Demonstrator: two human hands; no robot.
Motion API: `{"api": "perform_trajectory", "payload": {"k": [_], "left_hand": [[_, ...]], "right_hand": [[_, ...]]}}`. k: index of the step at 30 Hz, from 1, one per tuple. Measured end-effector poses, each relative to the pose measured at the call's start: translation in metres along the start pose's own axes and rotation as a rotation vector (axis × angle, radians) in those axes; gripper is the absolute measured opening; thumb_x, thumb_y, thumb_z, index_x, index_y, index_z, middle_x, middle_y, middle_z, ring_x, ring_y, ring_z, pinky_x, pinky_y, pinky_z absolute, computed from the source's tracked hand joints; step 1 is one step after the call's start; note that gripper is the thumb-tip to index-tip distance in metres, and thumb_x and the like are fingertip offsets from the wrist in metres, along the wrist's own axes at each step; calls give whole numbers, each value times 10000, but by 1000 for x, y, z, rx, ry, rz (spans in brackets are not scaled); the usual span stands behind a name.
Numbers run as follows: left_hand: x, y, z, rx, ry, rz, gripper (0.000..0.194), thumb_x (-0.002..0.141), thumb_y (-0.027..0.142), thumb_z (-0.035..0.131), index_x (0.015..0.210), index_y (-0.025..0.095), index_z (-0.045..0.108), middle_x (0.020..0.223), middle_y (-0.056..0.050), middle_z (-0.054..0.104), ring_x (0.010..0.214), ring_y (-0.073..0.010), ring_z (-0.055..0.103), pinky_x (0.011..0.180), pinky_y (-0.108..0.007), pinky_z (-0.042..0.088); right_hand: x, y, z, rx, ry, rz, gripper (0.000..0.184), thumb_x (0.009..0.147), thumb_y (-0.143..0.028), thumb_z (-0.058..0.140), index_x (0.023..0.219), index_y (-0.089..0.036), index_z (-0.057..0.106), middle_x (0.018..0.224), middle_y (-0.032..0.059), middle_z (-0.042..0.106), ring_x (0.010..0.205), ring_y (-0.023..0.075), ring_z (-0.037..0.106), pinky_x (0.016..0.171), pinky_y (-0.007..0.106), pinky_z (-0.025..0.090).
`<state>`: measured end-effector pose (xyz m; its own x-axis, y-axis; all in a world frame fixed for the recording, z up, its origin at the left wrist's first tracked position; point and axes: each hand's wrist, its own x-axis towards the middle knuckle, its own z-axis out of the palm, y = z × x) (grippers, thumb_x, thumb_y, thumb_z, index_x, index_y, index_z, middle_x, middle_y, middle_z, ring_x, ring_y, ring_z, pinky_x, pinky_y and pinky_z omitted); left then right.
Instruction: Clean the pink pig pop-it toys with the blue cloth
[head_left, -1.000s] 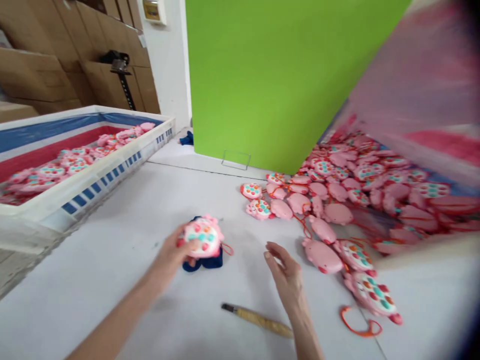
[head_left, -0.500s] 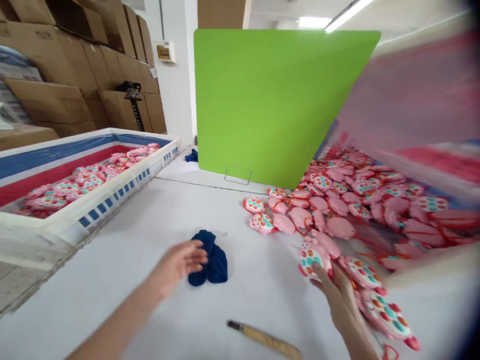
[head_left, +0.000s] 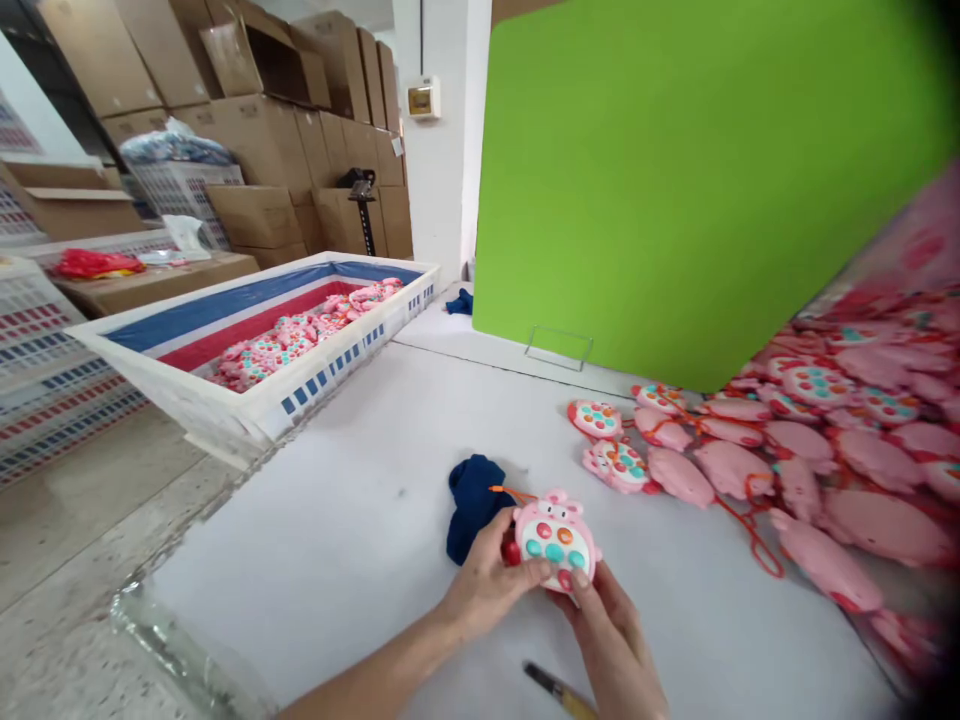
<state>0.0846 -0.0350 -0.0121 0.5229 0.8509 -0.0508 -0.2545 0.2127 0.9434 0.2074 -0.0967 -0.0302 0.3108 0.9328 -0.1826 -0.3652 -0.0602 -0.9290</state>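
Note:
A pink animal-shaped push-button toy (head_left: 555, 535) with red, orange and teal buttons and an orange cord is held between both hands above the table. My left hand (head_left: 487, 575) grips its left side, thumb on the front. On the lower right side, my right hand (head_left: 611, 625) holds it too, thumb near a bottom button. Just behind the left hand lies a crumpled dark blue cloth (head_left: 474, 500). A carving tool (head_left: 559, 690) with a dark tip and wooden handle lies by the right wrist, partly out of frame.
Many similar pink toys (head_left: 735, 468) pile up on the right. A green board (head_left: 675, 190) stands at the back. To the left, a white crate (head_left: 277, 400) lined with striped sheeting holds more toys. Stacked cardboard boxes (head_left: 262, 140) rise behind it.
My right hand has brought a toy from the right pile to the middle. My left hand, earlier empty over the blue cloth, now grips it too. The view has turned left.

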Motion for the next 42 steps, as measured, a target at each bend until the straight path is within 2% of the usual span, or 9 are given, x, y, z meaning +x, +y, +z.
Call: {"api": "perform_trajectory", "payload": {"k": [6,12,15,18,22,28,34,40,42], "left_hand": [[0,-6,-8,3,2,-46,389,787,415,616,1060,143,571,956,-78,638,821,-193,600,658,-270,487],[1,-5,-9,105,3,-5,331,788,413,609,968,136,604,883,-51,626,794,-165,574,686,-246,451],[-1,-5,-8,86,-29,-77,371,774,417,616,1030,152,577,909,-54,620,781,-172,583,632,-244,460],[-2,-3,-8,109,-40,-107,374,752,379,643,1038,153,557,912,-54,616,765,-171,586,590,-232,457],[-2,5,-9,156,9,-70,299,808,356,570,1033,159,569,898,-39,618,816,-165,581,703,-255,461],[-7,9,-3,286,-66,-169,776,524,214,807,1208,206,441,986,-31,597,841,-176,561,709,-255,452],[-8,9,-4,339,-44,-171,769,539,219,798,1210,234,423,961,-11,588,804,-155,547,702,-249,438],[-9,2,-3,265,-82,-185,787,575,176,754,1269,243,389,919,-8,576,744,-133,546,648,-230,436],[-8,3,-3,273,-55,-165,752,575,151,744,1245,243,415,907,-5,575,741,-132,546,645,-226,437]], "right_hand": [[-2,-8,1,-307,98,-27,536,683,-464,711,1124,-188,580,997,65,705,940,265,636,851,363,506],[-2,-7,-3,-191,43,-21,469,762,-492,622,1140,-215,595,1085,66,684,1012,267,614,880,393,486],[0,-5,-6,-240,83,-22,425,762,-505,617,1074,-217,642,978,51,714,908,251,645,832,373,505],[1,-3,-10,-227,49,-8,442,762,-512,617,1093,-220,642,1036,60,704,942,245,637,836,339,501],[2,-1,-13,-190,42,13,523,796,-565,540,1175,-211,612,1162,89,656,1009,252,617,789,319,516],[3,-1,-15,-388,68,-15,532,799,-570,527,1153,-187,628,1035,78,702,896,240,636,724,286,517],[3,0,-16,-271,31,-12,530,831,-580,461,1173,-203,606,1043,76,692,904,239,636,686,285,521],[-1,-7,-9,-437,24,-76,376,785,-498,592,1008,-202,655,809,15,696,724,180,608,611,225,477],[0,-5,-10,-344,22,-30,412,791,-509,582,1066,-210,646,910,36,707,812,202,629,681,251,499]]}}
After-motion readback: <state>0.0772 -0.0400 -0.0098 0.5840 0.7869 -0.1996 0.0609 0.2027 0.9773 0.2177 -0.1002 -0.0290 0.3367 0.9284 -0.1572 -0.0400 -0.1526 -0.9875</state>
